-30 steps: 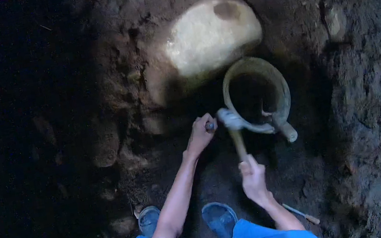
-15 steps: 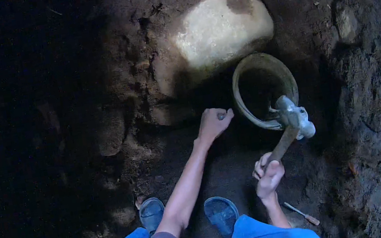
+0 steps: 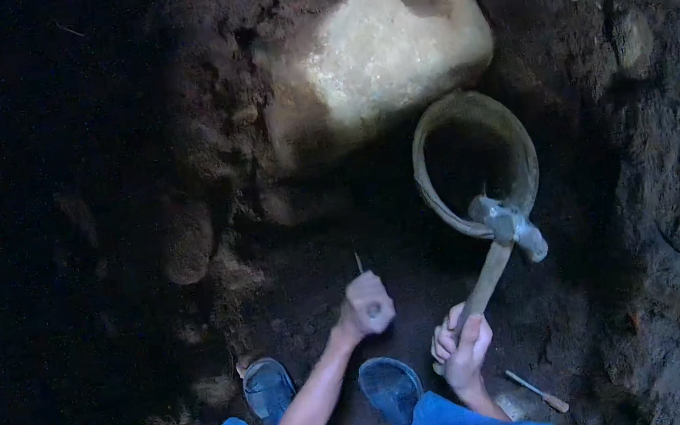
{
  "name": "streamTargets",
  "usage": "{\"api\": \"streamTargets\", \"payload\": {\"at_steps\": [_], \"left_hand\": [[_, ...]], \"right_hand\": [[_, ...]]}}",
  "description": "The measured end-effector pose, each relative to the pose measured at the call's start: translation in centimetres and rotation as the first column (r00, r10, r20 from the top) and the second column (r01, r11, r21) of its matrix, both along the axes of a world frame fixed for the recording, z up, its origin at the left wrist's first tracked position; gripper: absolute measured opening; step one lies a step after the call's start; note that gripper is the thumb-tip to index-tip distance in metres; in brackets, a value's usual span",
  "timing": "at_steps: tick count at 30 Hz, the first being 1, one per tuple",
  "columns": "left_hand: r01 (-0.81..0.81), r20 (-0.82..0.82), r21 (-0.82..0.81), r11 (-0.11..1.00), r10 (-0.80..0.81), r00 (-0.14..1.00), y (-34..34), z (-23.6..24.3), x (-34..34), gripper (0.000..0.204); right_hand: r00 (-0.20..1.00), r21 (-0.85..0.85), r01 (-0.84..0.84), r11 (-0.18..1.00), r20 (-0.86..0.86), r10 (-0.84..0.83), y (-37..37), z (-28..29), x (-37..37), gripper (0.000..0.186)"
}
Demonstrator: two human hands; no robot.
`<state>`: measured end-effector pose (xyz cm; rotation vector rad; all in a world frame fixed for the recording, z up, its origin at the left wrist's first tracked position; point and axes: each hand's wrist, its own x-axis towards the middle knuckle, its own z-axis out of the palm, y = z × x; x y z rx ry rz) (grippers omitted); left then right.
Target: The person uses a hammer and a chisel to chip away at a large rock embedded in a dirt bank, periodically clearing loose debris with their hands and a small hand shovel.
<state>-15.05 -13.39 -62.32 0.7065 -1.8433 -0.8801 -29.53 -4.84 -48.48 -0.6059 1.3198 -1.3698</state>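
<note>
My right hand (image 3: 465, 347) is wrapped round the wooden handle of a hammer (image 3: 486, 278). Its heavy, pale grey head overlaps the near rim of a round, deep container (image 3: 525, 143); I cannot tell whether they touch. My left hand (image 3: 364, 305), slightly blurred, is closed in a fist above the dark ground. A thin pointed metal tool (image 3: 359, 263) sticks out beyond the fist, and a round end shows at the near side; the rest is hidden by the fingers.
A large pale rock (image 3: 398, 43) with a dark patch is set in the earth wall ahead. Rough earth (image 3: 674, 186) rises on the right. A small wooden-handled tool with a metal shaft (image 3: 539, 390) lies near my right knee. Deep shadow covers the left side.
My left hand has drawn back toward me and turned, so a thin metal point now shows. My right hand and the hammer have shifted slightly left and nearer.
</note>
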Motion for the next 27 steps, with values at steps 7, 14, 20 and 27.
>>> {"api": "streamTargets", "payload": {"at_steps": [7, 14, 20, 27], "left_hand": [[0.029, -0.041, -0.029, 0.999, -0.031, 0.999, -5.9, 1.0, -1.2, 0.02], [0.023, 0.112, 0.027, 0.999, -0.026, 0.993, -5.7, -1.1, -1.6, 0.015], [0.06, -0.061, 0.174, 0.983, -0.05, 0.997, -1.9, 1.9, 0.1, 0.015], [0.061, -0.048, -0.023, 0.998, -0.062, 0.997, -6.6, 1.3, -0.5, 0.014]], "right_hand": [[1.0, -0.013, -0.028, 1.0, 0.0, 0.028, 0.4, -0.2, -0.4, 0.045], [0.998, 0.045, -0.004, 0.999, 0.057, 0.001, 0.8, 0.2, 0.1, 0.043], [0.998, 0.045, -0.017, 0.999, 0.067, 0.014, 0.5, 0.5, 0.1, 0.043], [0.995, 0.052, -0.087, 0.995, 0.045, 0.084, 0.7, 0.5, 0.7, 0.043]]}}
